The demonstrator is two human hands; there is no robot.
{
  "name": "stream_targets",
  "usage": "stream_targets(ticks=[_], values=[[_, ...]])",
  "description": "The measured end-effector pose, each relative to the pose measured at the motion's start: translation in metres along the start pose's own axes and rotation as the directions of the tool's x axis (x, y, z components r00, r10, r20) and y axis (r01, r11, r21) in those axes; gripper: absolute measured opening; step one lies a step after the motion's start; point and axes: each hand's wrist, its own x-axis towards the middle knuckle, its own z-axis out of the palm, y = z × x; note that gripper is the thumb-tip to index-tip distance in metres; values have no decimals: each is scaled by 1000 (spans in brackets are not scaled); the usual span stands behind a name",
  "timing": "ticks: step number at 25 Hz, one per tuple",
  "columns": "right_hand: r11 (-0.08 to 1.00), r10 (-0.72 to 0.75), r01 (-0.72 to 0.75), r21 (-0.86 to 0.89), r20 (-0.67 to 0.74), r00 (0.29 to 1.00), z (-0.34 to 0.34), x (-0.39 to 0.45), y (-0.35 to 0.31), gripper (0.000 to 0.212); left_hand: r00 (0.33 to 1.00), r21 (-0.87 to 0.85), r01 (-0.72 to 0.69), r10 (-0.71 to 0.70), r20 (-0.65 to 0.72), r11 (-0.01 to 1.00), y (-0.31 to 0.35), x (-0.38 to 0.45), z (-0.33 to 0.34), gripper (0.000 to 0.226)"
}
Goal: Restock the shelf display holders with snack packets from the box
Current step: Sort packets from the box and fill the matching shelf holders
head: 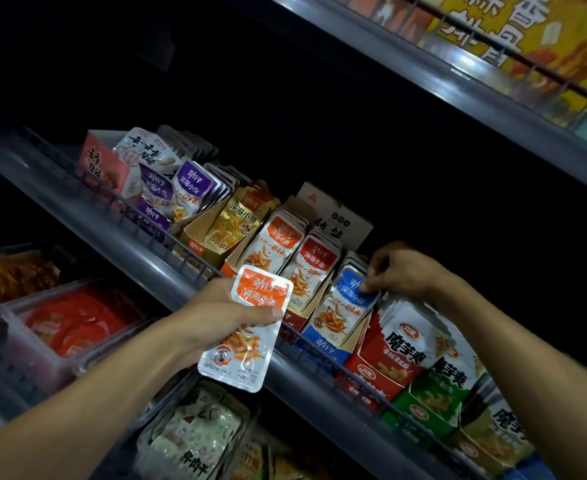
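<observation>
My left hand point(221, 313) grips an orange-topped snack packet point(247, 341) in front of the shelf rail, thumb across its middle. My right hand point(401, 270) pinches the top of the front blue-topped packet point(345, 303) standing in the blue display holder point(319, 346). To its left stand the red-topped packets point(311, 271) and the orange-topped packets point(274, 245) in their own cardboard holders, then a gold holder point(229, 223) and purple packets point(188, 188). No box is in view.
A wire rail point(167, 237) runs along the shelf's front edge. Red and green konjac snack boxes point(394, 367) stand right of the blue holder. Clear bins with red packs point(73, 320) and pale packs point(198, 434) sit on the shelf below. Another shelf point(458, 84) overhangs above.
</observation>
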Motion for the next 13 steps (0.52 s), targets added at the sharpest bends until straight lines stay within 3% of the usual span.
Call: stream_targets(ticks=[2,4,7,10,13], values=[[999,-45,45,-8,-66,997,-3,-6,-8,18,1000,24,4,-4,13,1000,-1,0,1,23],[981,-177,185,53,-129,976,-1,-15,-27,19,1000,42,6,-7,27,999,0,-1,1,23],[915,-358,342,215,34,933,10,-37,-67,19,997,30,-24,21,73,999,4,-3,5,20],[893,-396,305,330,254,883,23,-45,-86,14,993,24,-58,55,106,998,8,-6,4,23],[864,-371,245,440,227,901,24,-36,-84,7,992,-22,-29,32,122,999,3,-7,-12,41]])
